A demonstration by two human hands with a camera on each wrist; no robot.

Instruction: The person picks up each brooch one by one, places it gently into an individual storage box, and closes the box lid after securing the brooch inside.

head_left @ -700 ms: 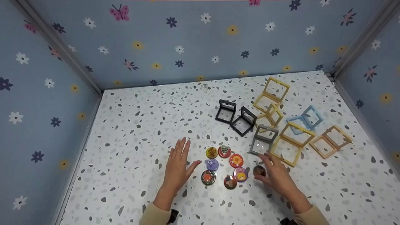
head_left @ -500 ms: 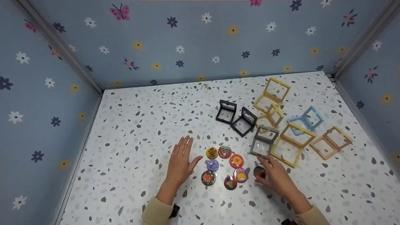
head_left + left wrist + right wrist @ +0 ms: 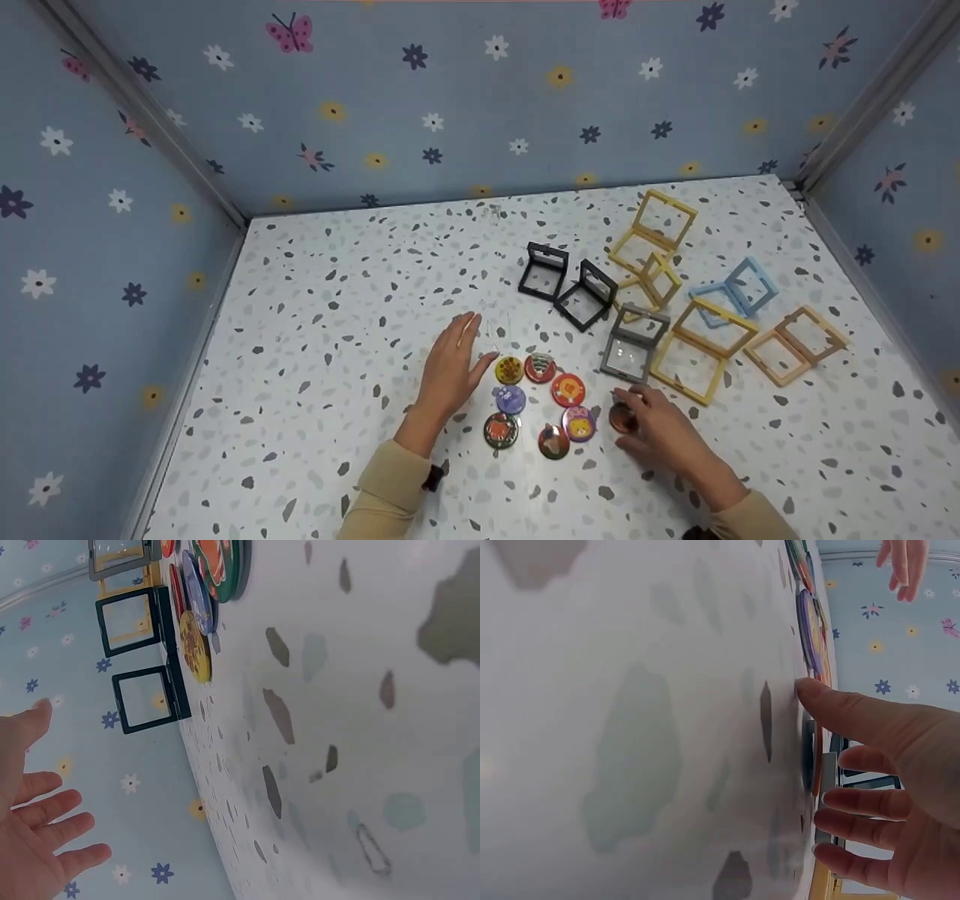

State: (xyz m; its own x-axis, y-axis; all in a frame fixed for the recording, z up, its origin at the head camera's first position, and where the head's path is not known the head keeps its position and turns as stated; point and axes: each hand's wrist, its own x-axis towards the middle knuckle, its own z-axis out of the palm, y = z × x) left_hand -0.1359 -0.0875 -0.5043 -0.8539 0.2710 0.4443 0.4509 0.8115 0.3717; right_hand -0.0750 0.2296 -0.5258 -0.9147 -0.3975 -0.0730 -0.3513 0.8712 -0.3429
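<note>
Several round badges lie on the speckled table. Among them are a yellow badge [image 3: 509, 370], a purple badge [image 3: 511, 400], a dark badge with a red figure [image 3: 501, 430] and a red-orange badge [image 3: 568, 390]. My left hand [image 3: 448, 371] hovers left of them, fingers extended, holding nothing; its spread fingers show in the left wrist view. My right hand [image 3: 666, 426] is beside a dark brown badge [image 3: 622, 418], thumb and fingers spread around it without a visible pinch. In the right wrist view the thumb [image 3: 840, 705] reaches down close to the table.
Open square frames stand behind the badges: black [image 3: 544, 271], grey [image 3: 634, 343], large yellow [image 3: 703, 351], light blue [image 3: 735, 292] and peach [image 3: 796, 345]. More yellow frames [image 3: 652, 229] are further back. Flower-patterned walls [image 3: 465, 97] enclose the table's back and sides.
My left hand has moved forward and to the right, nearer the yellow badge. My right hand has shifted slightly toward me and right; the dark brown badge stays almost in place.
</note>
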